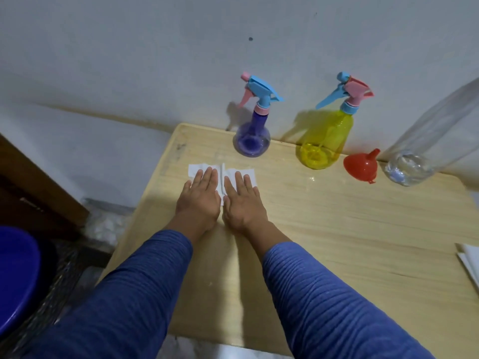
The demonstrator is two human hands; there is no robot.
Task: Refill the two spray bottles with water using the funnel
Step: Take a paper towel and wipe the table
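- My blue sleeves [145, 281] reach in from the near edge, one from each side, over the pale wooden worktop [337, 242].
- My left hand [199, 200] and right hand [242, 203] lie flat, palms down, side by side and almost touching, fingers straight and together. They hold nothing.
- Both press on a white paper sheet [194, 169] with a raised crease running between them; its far edge shows past my fingertips.
- At the near right edge of the worktop a corner of some white sheets [469, 263] pokes in.
- Farther off to the right, the red funnel [360, 164] lies tipped on its side, just beside the yellow spray bottle [326, 141].
- Right of the funnel stands a clear water bottle [425, 149], tall and seemingly uncapped; I cannot tell how full it is.
- The purple spray bottle [252, 136] stands at the far edge against the wall, left of the yellow one and apart from it.
- Both spray bottles wear their trigger heads, and both look nearly empty.
- I judge the refill has not begun: this is the resting start.
- Next I need to lift my hands, unscrew one trigger head, and seat the funnel's spout in that neck before pouring.
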